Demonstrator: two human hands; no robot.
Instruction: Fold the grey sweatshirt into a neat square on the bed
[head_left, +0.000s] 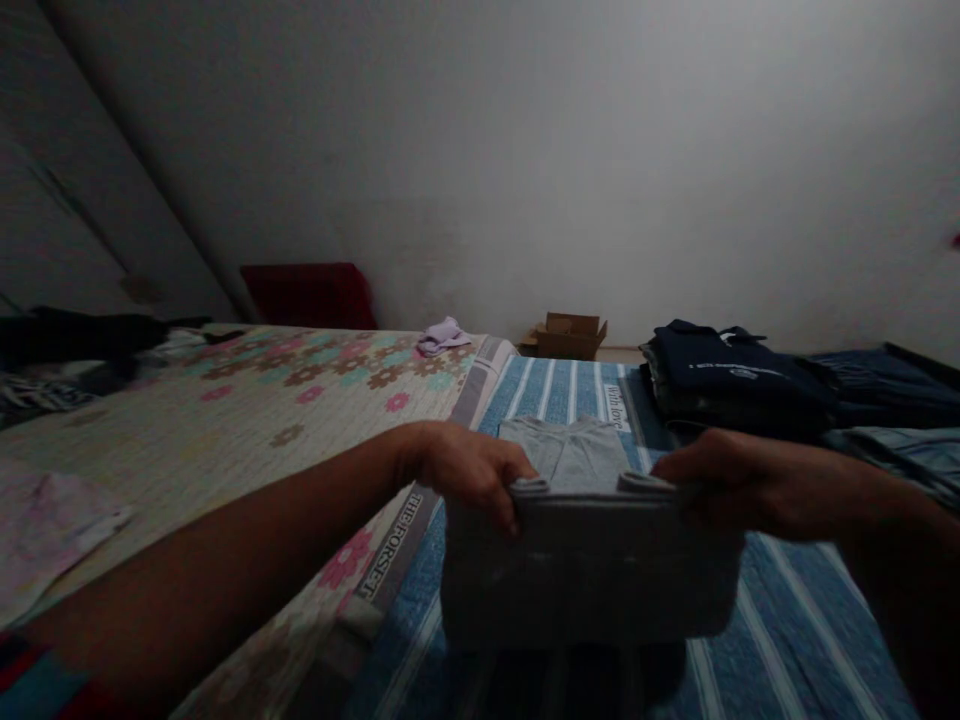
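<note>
A grey shirt, partly folded, hangs between my two hands above a blue-and-white striped cloth. My left hand pinches its folded edge on the left side, thumb on top. On the right, my right hand grips the same edge in the same way, its fingers in shadow. The far part of the shirt lies flat on the striped cloth, while the near part drops toward me.
A stack of folded dark clothes stands at the right. To the left spreads a flowered bed cover with a small lilac cloth and a pink garment. An open cardboard box and a red panel are by the wall.
</note>
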